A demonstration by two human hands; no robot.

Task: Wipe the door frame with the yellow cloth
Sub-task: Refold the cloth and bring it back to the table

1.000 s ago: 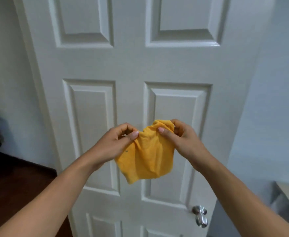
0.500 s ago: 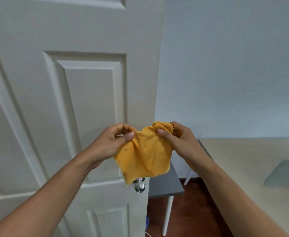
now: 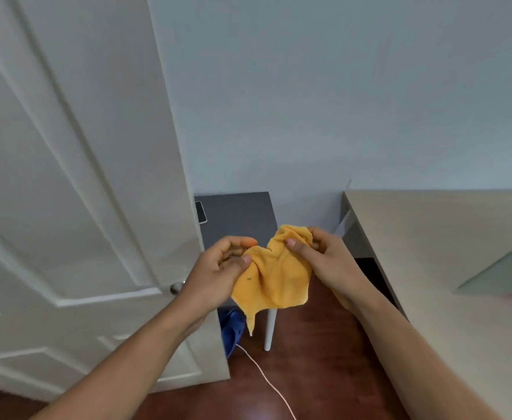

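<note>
I hold a crumpled yellow cloth (image 3: 274, 278) in front of me with both hands. My left hand (image 3: 215, 272) pinches its left top edge and my right hand (image 3: 324, 257) grips its right top corner; the rest hangs down between them. The white panelled door (image 3: 75, 183) stands open at the left, its outer edge running down the middle of the view. A metal knob (image 3: 176, 287) shows just left of my left wrist. No door frame is visible.
A small grey side table (image 3: 236, 213) with white legs stands behind the cloth, with a phone (image 3: 200, 212) on its left edge. A beige desk (image 3: 448, 268) fills the right, bearing a grey laptop (image 3: 503, 274). A blue shoe (image 3: 232, 328) and a white cable (image 3: 266, 377) lie on the dark wood floor.
My view has swung right and downward, from the door's panels to its edge, the wall, the tables and the floor. Both hands keep the same hold on the cloth.
</note>
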